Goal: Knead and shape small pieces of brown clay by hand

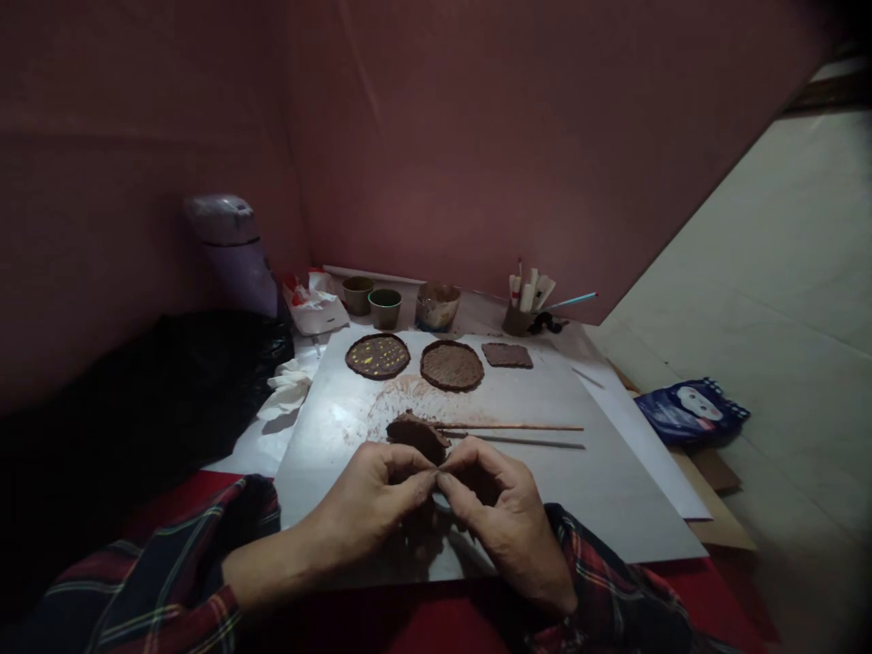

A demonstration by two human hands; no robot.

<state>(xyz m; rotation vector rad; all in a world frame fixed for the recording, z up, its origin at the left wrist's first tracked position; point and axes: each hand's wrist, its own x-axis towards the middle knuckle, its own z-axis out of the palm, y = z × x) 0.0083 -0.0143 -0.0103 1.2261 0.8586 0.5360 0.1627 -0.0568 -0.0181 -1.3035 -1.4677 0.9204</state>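
My left hand and my right hand meet over the front of a pale board. Thumb and forefinger of each are pinched together, tip to tip; whatever sits between them is too small to make out. Just beyond my fingers lies a lump of brown clay. A thin wooden stick runs rightward from it. Farther back lie a round clay disc with yellow specks, a plain round clay disc with a raised rim and a small rectangular clay slab.
Behind the board stand two small cups, a smeared clear bowl and a holder with several sticks. Crumpled tissue and a black plastic bag are at left. A dark blue packet lies at right.
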